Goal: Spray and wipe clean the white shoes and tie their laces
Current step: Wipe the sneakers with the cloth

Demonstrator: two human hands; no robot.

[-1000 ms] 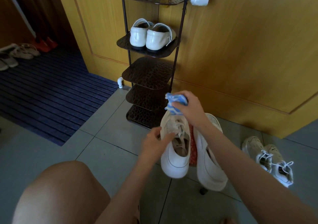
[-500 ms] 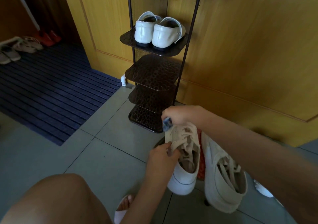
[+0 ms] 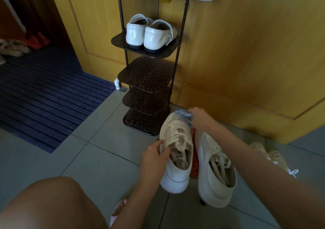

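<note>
Two white lace-up sneakers stand side by side on a red stool [image 3: 194,158], toes pointing away from me. My left hand [image 3: 154,158] grips the left sneaker [image 3: 175,158] at its left side by the collar, thumb over the edge near the loose laces. My right hand [image 3: 198,117] holds a blue and white cloth [image 3: 184,115] bunched against that sneaker's toe. The right sneaker [image 3: 214,172] stands untouched under my right forearm, its laces untied and lying inside.
A dark metal shoe rack [image 3: 147,77] stands just beyond the sneakers against a yellow wooden door; white loafers [image 3: 149,33] sit on one shelf. Another white sneaker pair [image 3: 274,158] lies on the tiles at right. A blue striped mat [image 3: 44,95] covers the floor at left. My knee [image 3: 52,202] is at lower left.
My right hand has slid the cloth from the left side of the sneaker's toe to its right side. My left hand keeps its grip on the sneaker.
</note>
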